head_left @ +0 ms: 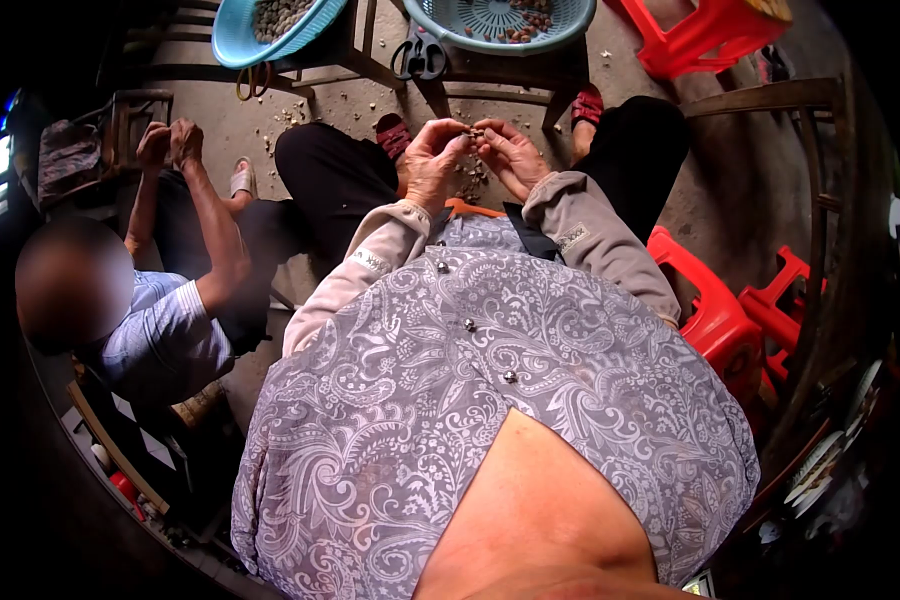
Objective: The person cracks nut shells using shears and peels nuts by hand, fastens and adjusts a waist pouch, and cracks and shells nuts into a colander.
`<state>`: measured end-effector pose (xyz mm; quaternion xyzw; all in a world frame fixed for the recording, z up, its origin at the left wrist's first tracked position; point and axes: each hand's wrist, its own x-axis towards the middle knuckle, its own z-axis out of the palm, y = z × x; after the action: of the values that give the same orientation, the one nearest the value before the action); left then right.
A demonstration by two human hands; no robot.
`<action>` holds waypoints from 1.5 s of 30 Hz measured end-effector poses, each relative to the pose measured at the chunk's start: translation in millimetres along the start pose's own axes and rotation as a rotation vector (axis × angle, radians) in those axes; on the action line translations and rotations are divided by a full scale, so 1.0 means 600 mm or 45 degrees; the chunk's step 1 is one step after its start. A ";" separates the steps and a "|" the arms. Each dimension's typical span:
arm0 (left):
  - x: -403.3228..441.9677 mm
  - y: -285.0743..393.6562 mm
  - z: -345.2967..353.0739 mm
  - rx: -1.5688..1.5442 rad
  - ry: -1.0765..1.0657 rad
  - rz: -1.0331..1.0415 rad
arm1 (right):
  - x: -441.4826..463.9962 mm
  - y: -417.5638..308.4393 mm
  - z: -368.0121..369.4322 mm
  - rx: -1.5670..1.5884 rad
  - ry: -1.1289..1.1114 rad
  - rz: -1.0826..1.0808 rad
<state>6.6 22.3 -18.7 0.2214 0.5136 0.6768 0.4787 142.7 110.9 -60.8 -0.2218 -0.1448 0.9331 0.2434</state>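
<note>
My left hand (435,160) and my right hand (511,158) meet above my lap, fingertips pinched together around a small brownish piece (473,133), too small to make out clearly. Just beyond them, a blue-green basket (440,25) on a wooden stool holds some reddish-brown pieces (523,33). Black-handled scissors (419,57) hang at its near left edge. To the left, a light blue basin (232,45) contains many greyish-brown nuts or shells (280,18). Pale shell bits (350,118) lie scattered on the floor below my hands.
Another person (175,300) sits at the left, hands raised close together. Yellow-handled scissors (253,82) hang below the basin. Red plastic stools stand at the upper right (685,40) and right (705,310). A wooden chair frame (770,97) is at the right.
</note>
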 end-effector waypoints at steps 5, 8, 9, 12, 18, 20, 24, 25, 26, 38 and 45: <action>-0.006 -0.002 -0.012 -0.187 0.012 -0.046 | -0.001 -0.001 -0.003 -0.014 -0.048 -0.018; -0.007 -0.012 -0.039 -0.165 0.059 -0.106 | -0.001 -0.008 -0.009 -0.238 0.061 -0.019; 0.001 -0.037 -0.073 0.038 -0.033 -0.213 | 0.007 -0.004 -0.032 -0.576 0.051 -0.032; 0.007 0.004 -0.092 1.274 -0.062 0.051 | 0.009 0.011 -0.076 -2.152 0.158 -0.228; 0.146 0.248 -0.113 1.028 0.099 0.377 | 0.022 0.019 -0.060 -1.811 0.016 0.056; 0.229 0.315 -0.153 1.188 0.226 0.514 | 0.026 0.015 -0.037 -1.721 0.060 0.106; 0.305 0.453 -0.163 1.569 0.350 0.504 | -0.043 0.029 -0.020 -1.634 0.130 0.026; 0.340 0.469 -0.171 1.670 0.360 0.477 | -0.052 0.024 0.004 -1.533 0.171 0.053; 0.378 0.482 -0.175 1.737 0.356 0.491 | -0.058 0.023 0.016 -1.502 0.193 0.057; 0.535 0.418 -0.225 2.097 0.013 0.090 | -0.118 0.024 0.055 -1.427 0.388 0.288; 0.378 0.493 -0.225 1.060 0.126 0.028 | -0.101 0.015 0.045 -1.393 0.249 0.185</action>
<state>-325.0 151.7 155.5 0.3688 0.7632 0.4264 0.3159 173.4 67.6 -20.1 -0.4108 -0.5688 0.7114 0.0403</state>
